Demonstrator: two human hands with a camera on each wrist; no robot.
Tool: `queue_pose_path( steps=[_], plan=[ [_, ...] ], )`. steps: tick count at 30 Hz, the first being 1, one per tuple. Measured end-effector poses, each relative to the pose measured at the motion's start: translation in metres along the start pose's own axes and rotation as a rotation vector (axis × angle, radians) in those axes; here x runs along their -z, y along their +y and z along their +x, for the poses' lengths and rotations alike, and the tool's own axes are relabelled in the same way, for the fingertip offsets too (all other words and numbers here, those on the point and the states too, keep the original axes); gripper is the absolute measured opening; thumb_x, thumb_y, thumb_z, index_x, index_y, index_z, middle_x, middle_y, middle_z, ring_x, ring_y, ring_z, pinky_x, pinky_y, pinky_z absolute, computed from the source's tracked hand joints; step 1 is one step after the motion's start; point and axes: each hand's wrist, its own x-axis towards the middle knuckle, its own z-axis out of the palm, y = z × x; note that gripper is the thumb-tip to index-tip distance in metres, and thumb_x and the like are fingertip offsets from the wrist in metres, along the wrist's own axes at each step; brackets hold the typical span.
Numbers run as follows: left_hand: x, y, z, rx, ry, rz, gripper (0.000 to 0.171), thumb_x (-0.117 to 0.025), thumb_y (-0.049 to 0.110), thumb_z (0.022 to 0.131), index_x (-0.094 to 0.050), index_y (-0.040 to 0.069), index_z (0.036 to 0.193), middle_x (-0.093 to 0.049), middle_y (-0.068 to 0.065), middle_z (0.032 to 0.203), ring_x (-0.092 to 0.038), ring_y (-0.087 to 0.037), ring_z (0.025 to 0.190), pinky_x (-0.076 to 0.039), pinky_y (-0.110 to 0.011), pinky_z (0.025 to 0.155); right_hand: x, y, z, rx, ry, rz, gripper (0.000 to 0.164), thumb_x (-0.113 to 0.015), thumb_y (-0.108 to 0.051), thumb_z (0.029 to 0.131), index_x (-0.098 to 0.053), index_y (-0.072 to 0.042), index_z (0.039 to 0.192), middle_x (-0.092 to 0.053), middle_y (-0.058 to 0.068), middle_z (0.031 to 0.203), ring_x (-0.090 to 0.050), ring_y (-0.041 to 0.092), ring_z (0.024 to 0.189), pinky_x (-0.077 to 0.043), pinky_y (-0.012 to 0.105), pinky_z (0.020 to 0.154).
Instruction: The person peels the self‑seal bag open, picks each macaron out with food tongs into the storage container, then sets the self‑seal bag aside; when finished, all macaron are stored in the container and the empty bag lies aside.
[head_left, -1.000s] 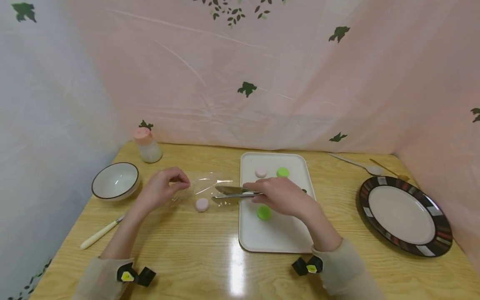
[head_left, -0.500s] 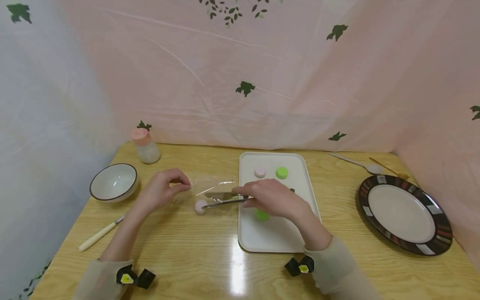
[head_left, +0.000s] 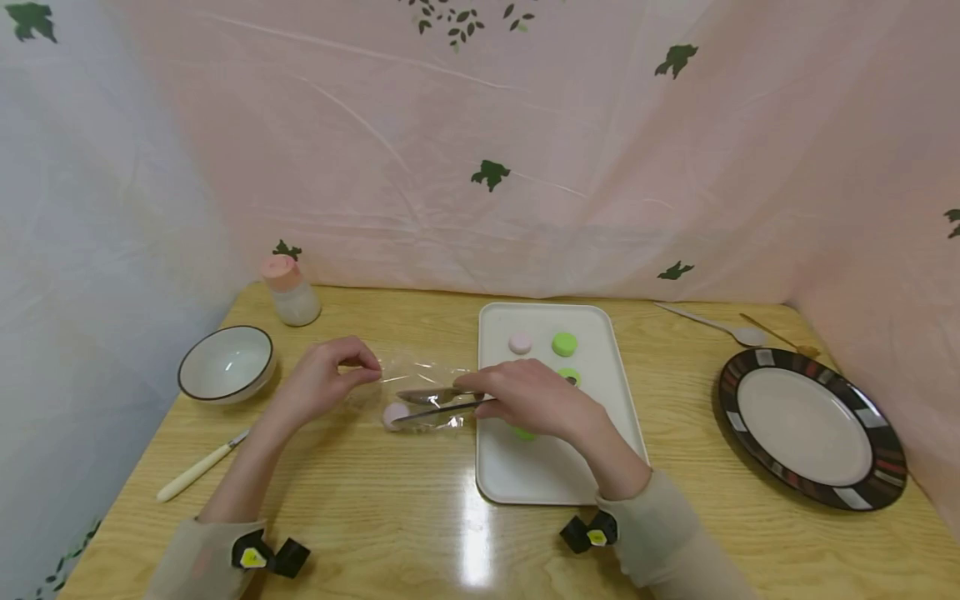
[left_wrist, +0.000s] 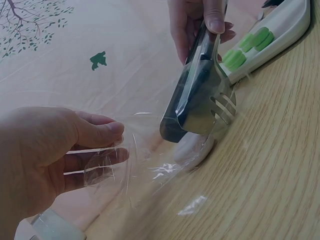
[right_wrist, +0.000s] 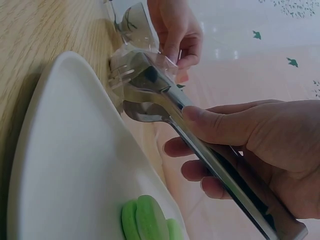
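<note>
My left hand [head_left: 322,379] pinches the edge of a clear plastic bag [head_left: 420,375] between thumb and finger. Inside the bag, low on the table, lies a pale pink macaron [left_wrist: 192,151]. In my right hand [head_left: 536,404] is a pair of metal tongs [right_wrist: 195,145], gripped along the arms. Their ends reach into the bag, and one slotted tip overlaps the macaron in the left wrist view. Beneath the right hand is a white tray [head_left: 555,475], bearing green macarons [right_wrist: 145,217] and another pink macaron [head_left: 520,342]. The hand hides part of it.
To the left stand a white bowl [head_left: 228,367], a shaker with a pink lid [head_left: 291,292] and a cream-handled utensil [head_left: 197,472]. On the right lie a dark-rimmed plate [head_left: 810,429], a spoon [head_left: 746,336] and a thin brown stick-like utensil [head_left: 780,333]. Cloth hangs behind the table.
My right hand has moved left with the tongs, from beside the pink macaron to over it, deeper in the bag. The macaron has shifted slightly left. My left hand keeps its place.
</note>
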Motion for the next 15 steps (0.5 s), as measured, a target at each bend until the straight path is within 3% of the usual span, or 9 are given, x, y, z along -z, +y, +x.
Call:
queue_pose_path(
  steps=[7, 15],
  plan=[
    [-0.0004, -0.0002, -0.0002, 0.012, -0.002, 0.000, 0.005, -0.072, 0.018, 0.083, -0.068, 0.015, 0.083, -0.069, 0.005, 0.085, -0.066, -0.014, 0.086, -0.055, -0.038, 0.081, -0.0017, -0.0012, 0.0027, 0.016, 0.008, -0.002, 0.032, -0.068, -0.031, 0.085, -0.060, -0.027, 0.116, -0.068, -0.015, 0.093, -0.057, 0.002, 0.077, -0.048, 0.027, 0.068],
    [-0.0008, -0.0012, -0.0001, -0.005, 0.013, 0.011, 0.009, -0.073, 0.011, 0.081, -0.067, 0.019, 0.081, -0.068, 0.005, 0.084, -0.066, -0.013, 0.085, -0.055, -0.036, 0.079, -0.0036, -0.0054, 0.0043, 0.020, 0.016, -0.002, 0.030, -0.068, -0.029, 0.085, -0.061, -0.025, 0.115, -0.069, -0.013, 0.094, -0.058, 0.004, 0.076, -0.049, 0.027, 0.068]
  ],
)
